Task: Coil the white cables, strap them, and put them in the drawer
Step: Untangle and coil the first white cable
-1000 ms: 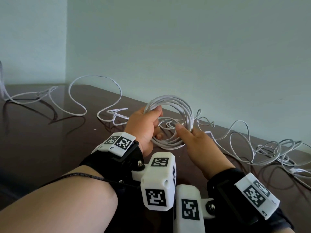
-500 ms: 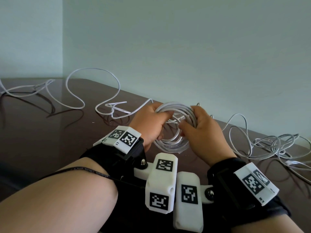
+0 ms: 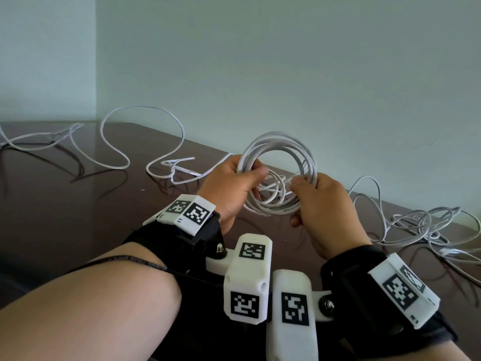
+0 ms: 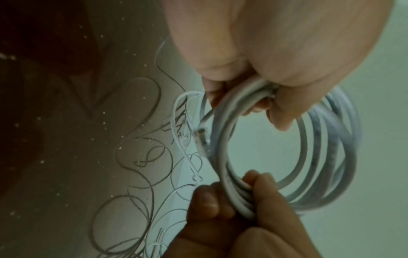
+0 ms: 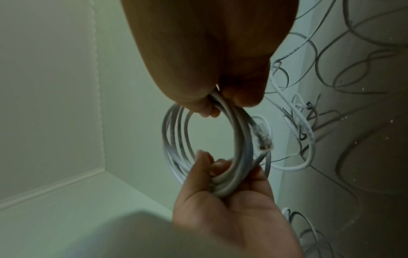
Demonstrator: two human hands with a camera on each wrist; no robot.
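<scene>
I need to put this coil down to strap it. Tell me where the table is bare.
Bare dark table lies near left, between the looping loose cable and your left hand. The right side is crowded by the tangled cable pile. Both hands grip the coil.

Seen from the right wrist, a coil of white cable (image 5: pixel 237 139) hangs between two hands. The right hand (image 5: pixel 212 52), at the top of the coil, closes thumb and fingers around the bundled loops; the left hand (image 5: pixel 229 200), at the bottom of the coil, cups them with its fingers curled over. A clear plug (image 5: pixel 327 137) sticks out just right of the coil. Further right of the coil, loose cables (image 5: pixel 307 129) sprawl over the dark worktop (image 5: pixel 364 165).
</scene>
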